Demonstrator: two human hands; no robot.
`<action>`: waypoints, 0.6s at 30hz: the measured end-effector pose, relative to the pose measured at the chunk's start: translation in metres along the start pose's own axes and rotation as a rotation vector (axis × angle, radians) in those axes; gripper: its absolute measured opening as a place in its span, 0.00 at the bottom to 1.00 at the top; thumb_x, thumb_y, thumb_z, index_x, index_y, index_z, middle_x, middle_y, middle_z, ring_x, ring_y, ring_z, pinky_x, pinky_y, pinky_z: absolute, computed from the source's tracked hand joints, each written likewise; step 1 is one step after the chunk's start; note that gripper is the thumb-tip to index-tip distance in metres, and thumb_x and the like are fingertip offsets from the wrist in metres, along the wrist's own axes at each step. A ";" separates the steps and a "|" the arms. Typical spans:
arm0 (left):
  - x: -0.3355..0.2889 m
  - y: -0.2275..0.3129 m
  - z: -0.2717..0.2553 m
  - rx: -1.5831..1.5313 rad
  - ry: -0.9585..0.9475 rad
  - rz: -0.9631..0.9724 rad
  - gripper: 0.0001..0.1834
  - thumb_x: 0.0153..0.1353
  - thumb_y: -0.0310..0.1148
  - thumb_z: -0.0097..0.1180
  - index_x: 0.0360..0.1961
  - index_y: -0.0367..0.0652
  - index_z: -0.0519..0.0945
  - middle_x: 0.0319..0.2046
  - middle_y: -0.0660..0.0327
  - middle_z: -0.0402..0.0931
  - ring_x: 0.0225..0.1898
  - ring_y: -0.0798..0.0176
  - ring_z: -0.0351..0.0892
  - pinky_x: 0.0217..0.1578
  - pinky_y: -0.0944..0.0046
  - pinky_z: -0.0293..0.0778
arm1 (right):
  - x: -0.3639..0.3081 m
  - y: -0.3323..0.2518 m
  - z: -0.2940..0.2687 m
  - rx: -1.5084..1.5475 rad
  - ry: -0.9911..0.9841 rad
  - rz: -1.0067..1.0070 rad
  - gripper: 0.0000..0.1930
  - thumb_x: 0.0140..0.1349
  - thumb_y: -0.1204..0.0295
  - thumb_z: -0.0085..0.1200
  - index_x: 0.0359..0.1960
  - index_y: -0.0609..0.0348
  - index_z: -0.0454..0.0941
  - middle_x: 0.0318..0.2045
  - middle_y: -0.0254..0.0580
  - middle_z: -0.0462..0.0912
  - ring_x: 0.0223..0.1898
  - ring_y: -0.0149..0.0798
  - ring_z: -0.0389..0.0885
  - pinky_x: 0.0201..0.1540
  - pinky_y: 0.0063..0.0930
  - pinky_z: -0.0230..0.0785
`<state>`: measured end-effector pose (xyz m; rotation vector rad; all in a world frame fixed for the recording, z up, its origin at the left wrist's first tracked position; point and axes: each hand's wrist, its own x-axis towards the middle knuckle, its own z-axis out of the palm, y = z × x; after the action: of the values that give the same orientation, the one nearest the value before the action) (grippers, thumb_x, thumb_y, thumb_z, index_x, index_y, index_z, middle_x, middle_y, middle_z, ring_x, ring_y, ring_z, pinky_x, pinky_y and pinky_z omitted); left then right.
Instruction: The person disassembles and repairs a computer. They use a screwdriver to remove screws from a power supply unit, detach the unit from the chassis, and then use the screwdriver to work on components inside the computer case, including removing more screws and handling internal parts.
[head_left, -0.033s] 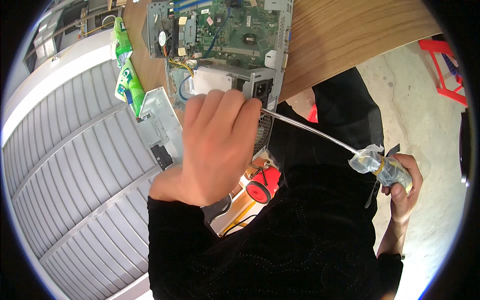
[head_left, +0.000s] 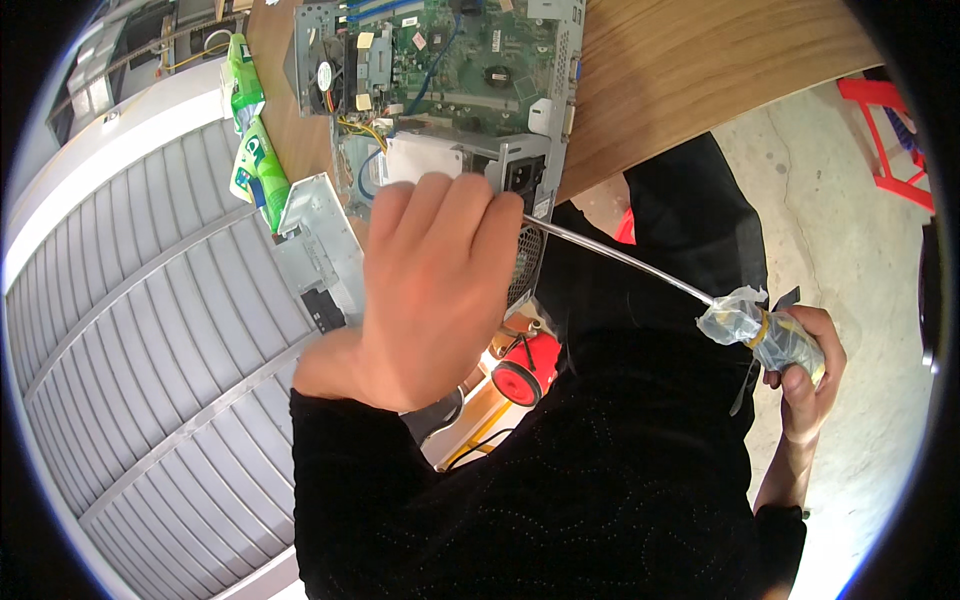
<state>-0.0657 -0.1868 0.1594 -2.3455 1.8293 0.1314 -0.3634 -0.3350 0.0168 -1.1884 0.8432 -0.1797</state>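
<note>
Item: right hand [head_left: 812, 405], which I have closed about the screwdriver [head_left: 670, 283], thumb and fingers wrapped on its plastic-covered handle [head_left: 742, 322], with a yellow band [head_left: 762, 330] just ahead of the fingers. The metal shaft runs up and leftward out of this grip to the left hand [head_left: 440, 285].
Item: left hand, fingers curled under, meeting the shaft's far end; from my remote seat I cannot tell whether it pinches anything, the tip being hidden.
Item: open desktop computer [head_left: 480, 95], beyond the left hand, well apart from the right.
Item: pale metal panel [head_left: 320, 245], left of the curled fingers.
</note>
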 end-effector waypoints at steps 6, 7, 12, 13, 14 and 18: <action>0.013 0.002 -0.006 0.100 -0.197 0.100 0.10 0.39 0.22 0.56 0.26 0.38 0.72 0.28 0.56 0.65 0.33 0.55 0.69 0.35 0.58 0.62 | 0.000 0.004 -0.005 -0.042 -0.002 -0.041 0.40 0.51 0.35 0.62 0.43 0.68 0.78 0.35 0.40 0.80 0.26 0.31 0.78 0.32 0.25 0.69; 0.011 0.000 -0.002 0.073 -0.160 0.084 0.10 0.40 0.23 0.56 0.27 0.38 0.72 0.28 0.56 0.66 0.33 0.54 0.69 0.35 0.58 0.62 | 0.000 0.007 -0.004 -0.042 -0.005 -0.060 0.39 0.51 0.36 0.62 0.42 0.67 0.79 0.34 0.41 0.81 0.27 0.32 0.79 0.33 0.26 0.70; 0.004 0.005 -0.004 0.017 -0.117 0.049 0.10 0.43 0.23 0.56 0.31 0.37 0.75 0.28 0.56 0.65 0.33 0.54 0.68 0.35 0.57 0.62 | -0.003 0.016 -0.009 -0.166 0.011 -0.262 0.37 0.51 0.38 0.62 0.40 0.66 0.80 0.30 0.45 0.84 0.31 0.37 0.84 0.35 0.28 0.72; 0.002 0.009 -0.008 0.025 -0.135 0.034 0.11 0.46 0.22 0.60 0.34 0.37 0.76 0.31 0.56 0.70 0.34 0.53 0.71 0.36 0.56 0.64 | -0.003 0.018 -0.013 -0.163 0.007 -0.260 0.37 0.51 0.38 0.62 0.40 0.66 0.80 0.30 0.45 0.84 0.31 0.37 0.84 0.35 0.28 0.72; 0.000 0.011 -0.009 0.029 -0.152 0.023 0.12 0.49 0.20 0.63 0.37 0.37 0.78 0.34 0.56 0.75 0.36 0.51 0.74 0.37 0.54 0.66 | -0.003 0.019 -0.015 -0.173 0.021 -0.281 0.37 0.50 0.37 0.62 0.40 0.66 0.80 0.30 0.44 0.84 0.31 0.37 0.84 0.35 0.28 0.72; -0.013 0.011 -0.007 -0.110 -0.066 0.046 0.13 0.47 0.19 0.64 0.36 0.37 0.79 0.36 0.56 0.77 0.37 0.50 0.76 0.37 0.55 0.70 | 0.001 0.025 -0.026 -0.137 0.015 -0.224 0.39 0.48 0.35 0.61 0.38 0.66 0.81 0.30 0.44 0.83 0.30 0.37 0.82 0.34 0.28 0.71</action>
<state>-0.0800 -0.1787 0.1677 -2.3410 1.8905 0.3199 -0.3871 -0.3444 -0.0079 -1.4122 0.7435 -0.3185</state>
